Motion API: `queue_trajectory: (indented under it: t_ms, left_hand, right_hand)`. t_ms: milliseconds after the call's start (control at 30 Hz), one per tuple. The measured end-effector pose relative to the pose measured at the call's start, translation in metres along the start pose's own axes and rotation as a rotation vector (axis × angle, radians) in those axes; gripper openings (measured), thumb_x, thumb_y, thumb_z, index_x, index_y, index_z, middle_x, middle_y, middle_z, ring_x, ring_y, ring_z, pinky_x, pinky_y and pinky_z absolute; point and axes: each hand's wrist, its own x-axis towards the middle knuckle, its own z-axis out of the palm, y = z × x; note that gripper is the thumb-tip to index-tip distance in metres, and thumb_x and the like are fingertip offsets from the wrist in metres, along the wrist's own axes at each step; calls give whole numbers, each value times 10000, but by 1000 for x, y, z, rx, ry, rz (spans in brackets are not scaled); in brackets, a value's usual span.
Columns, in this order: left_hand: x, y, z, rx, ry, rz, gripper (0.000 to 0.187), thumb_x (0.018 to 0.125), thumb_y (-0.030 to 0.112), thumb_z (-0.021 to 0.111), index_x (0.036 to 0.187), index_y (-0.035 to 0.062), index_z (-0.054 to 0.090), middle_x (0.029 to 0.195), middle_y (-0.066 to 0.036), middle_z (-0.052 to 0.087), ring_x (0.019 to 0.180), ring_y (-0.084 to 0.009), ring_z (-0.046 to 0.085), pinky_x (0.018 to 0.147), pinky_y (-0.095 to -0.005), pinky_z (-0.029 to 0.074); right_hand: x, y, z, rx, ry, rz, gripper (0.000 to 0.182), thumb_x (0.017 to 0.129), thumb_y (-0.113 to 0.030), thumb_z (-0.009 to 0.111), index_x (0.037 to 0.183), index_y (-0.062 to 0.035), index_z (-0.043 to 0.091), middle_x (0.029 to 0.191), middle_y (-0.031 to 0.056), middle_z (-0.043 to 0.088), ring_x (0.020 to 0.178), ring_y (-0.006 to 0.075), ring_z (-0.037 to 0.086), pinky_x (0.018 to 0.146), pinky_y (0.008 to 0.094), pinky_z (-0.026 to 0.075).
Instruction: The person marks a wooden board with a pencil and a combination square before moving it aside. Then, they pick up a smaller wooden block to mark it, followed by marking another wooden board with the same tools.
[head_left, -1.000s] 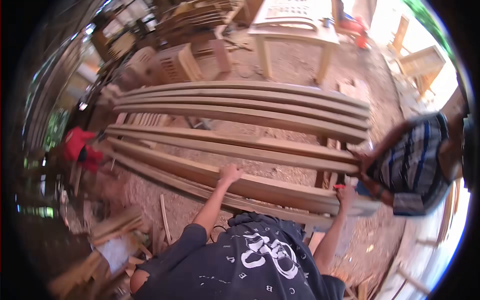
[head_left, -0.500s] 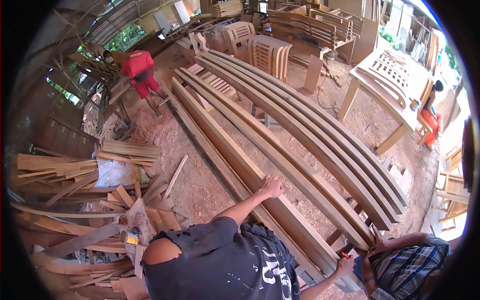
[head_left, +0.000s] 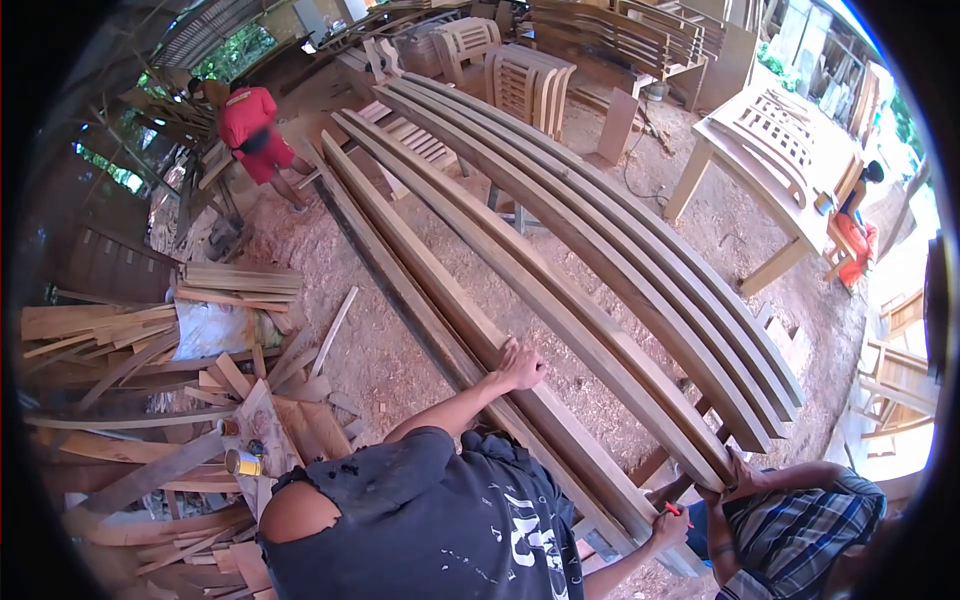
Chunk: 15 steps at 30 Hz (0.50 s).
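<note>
My left hand (head_left: 519, 364) is closed over the upper edge of a long wooden beam (head_left: 425, 258), fingers curled on it. Near the same beam's close end, my right hand (head_left: 670, 527) grips a slim red marking pen or pencil (head_left: 673, 509); its tip is too small to make out. A dark-edged long plank (head_left: 385, 277) runs alongside on the left. To the right lies another pair of long beams (head_left: 560, 300). At their near end, a person in a plaid shirt (head_left: 800, 525) has both hands (head_left: 728, 480) on the wood.
Several curved beams (head_left: 620, 235) lie farther right. A pale table (head_left: 735, 145) bears slatted chair parts. Offcuts (head_left: 110, 335) and a yellow can (head_left: 243, 462) are at the left. A person in red (head_left: 255, 130) stands at the far left; another person (head_left: 856, 225) sits at right. Shavings cover the floor.
The whole view has shifted slightly, so the scene sits a little farther left and up. Both my hands stay at about the same places along the beam.
</note>
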Motion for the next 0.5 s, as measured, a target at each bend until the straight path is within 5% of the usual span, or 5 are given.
queue_trajectory:
  t_ms: [267,500]
  left_hand:
    - [-25,3,-25,9,-98,-23,228,822,359,663,749,171,770,760,-191,730,816,-374,721,959,-497,413]
    - [-27,0,-26,29,-182,-18,232,827,368,662,798,172,783,819,-199,747,886,-386,726,1003,-516,396]
  right_hand:
    - [-20,7,-4,-83,-19,11,319,994,-424,575,931,-123,660,949,213,732,895,472,675,788,588,456]
    - [-27,8,-4,-82,35,3,314,987,-375,604,924,-70,633,898,239,719,881,470,665,782,591,433]
